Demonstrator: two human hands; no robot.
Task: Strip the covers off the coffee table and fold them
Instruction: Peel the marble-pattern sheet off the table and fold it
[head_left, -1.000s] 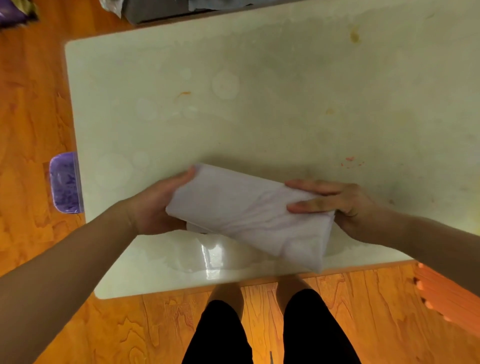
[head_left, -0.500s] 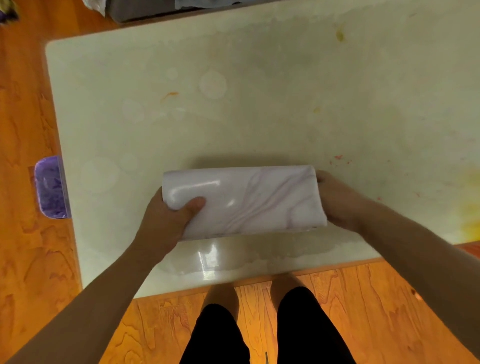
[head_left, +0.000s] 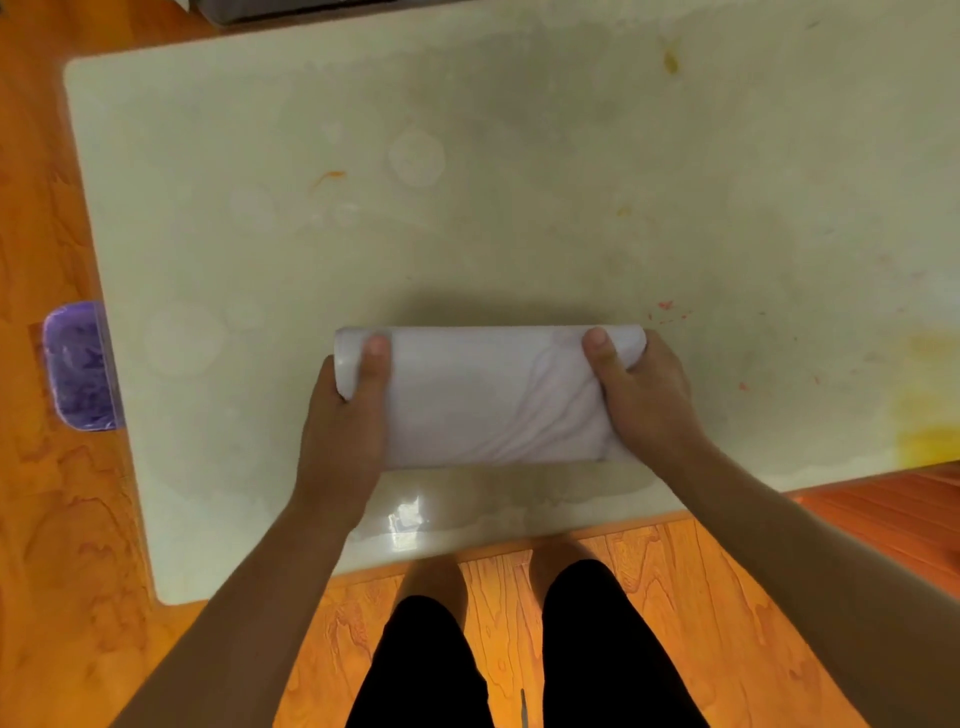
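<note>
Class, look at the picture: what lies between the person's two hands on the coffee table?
In the head view, the folded white cover spans the gap between the left hand and the right hand; each grips one end.

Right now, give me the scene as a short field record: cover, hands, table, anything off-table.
cover: folded white cover with faint marbled veins, lying lengthwise near the table's near edge
left hand: left hand grips the cover's left end, thumb on top
right hand: right hand grips the right end, thumb on top
table: coffee table top bare, cream, with ring marks, a yellow stain at the right edge and red specks
off-table: purple container on the wood floor by the table's left side
fold state: compact bundle, held at both ends
</note>
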